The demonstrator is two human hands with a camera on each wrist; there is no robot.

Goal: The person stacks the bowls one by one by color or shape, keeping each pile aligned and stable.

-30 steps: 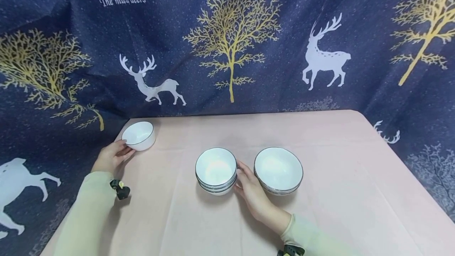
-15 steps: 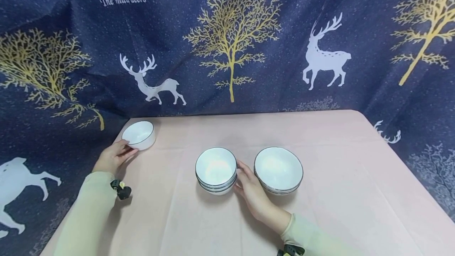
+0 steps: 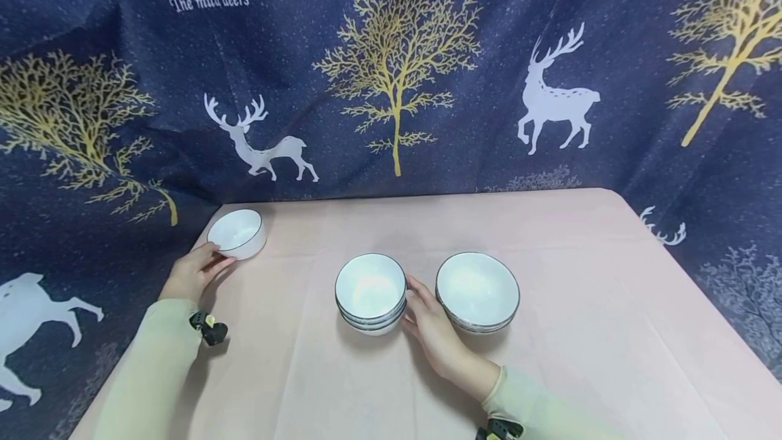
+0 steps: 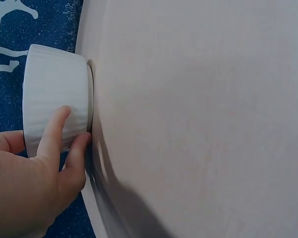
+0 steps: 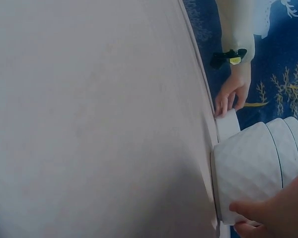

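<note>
At the table's far left corner stands a small white bowl (image 3: 237,233) with a thin dark rim and faintly ridged sides. My left hand (image 3: 194,270) pinches its near edge, thumb at the rim and fingers against the outer wall (image 4: 64,94). Near the middle sits a stack of white bowls (image 3: 370,290) with dark rims; the lower one shows a diamond-patterned side (image 5: 248,168). My right hand (image 3: 436,331) rests its extended fingers on the stack's right side, with no thumb seen over the rim. Right beside that hand is a second stack of wider white bowls (image 3: 478,294).
A pale pink cloth covers the table (image 3: 580,304). Behind and to the left hangs a dark blue curtain (image 3: 464,121) printed with white deer and golden trees. The right hand sits in the narrow gap between the two stacks.
The left hand's fingers have shifted slightly on the small bowl. The right hand and both stacks stay where they were, apart from a slight shift of the head view.
</note>
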